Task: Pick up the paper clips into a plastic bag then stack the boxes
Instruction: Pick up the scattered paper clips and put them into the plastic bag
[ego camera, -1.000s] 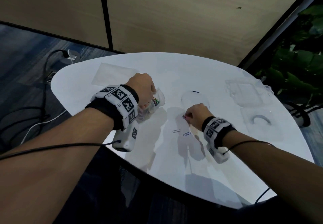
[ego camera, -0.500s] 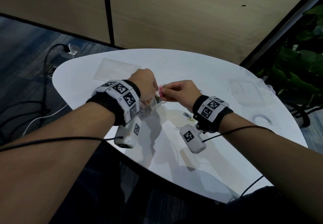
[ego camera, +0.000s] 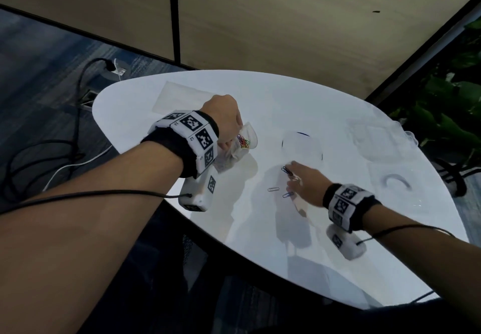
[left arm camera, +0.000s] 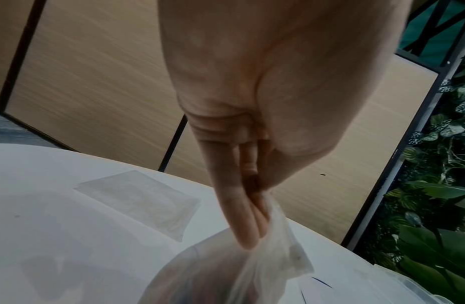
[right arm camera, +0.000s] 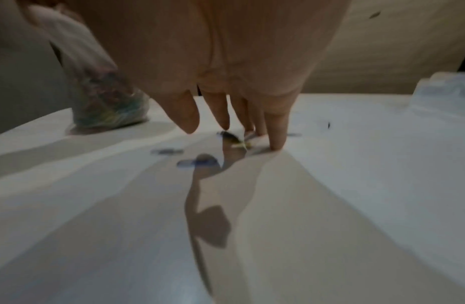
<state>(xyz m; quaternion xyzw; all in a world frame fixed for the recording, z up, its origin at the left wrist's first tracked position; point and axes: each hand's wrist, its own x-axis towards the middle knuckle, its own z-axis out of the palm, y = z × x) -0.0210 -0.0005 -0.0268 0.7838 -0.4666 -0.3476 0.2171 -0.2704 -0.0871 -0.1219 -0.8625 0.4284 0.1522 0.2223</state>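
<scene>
Left hand (ego camera: 226, 120) pinches the plastic bag (ego camera: 240, 145) mouth; right hand (ego camera: 304, 185), fingers spread and empty, reaches centre-frame paper clips (ego camera: 286, 171) — best pinch one by its edge

- The room was dim, and the white table (ego camera: 260, 94) was the brightest thing.
- Soft grey shadows lay on the table below both hands.
- The right wrist picture was blurry all over, with smeared paper clips (right arm camera: 184, 157).
- The head picture bent straight lines near its edges.
- The left wrist picture was sharper.
</scene>
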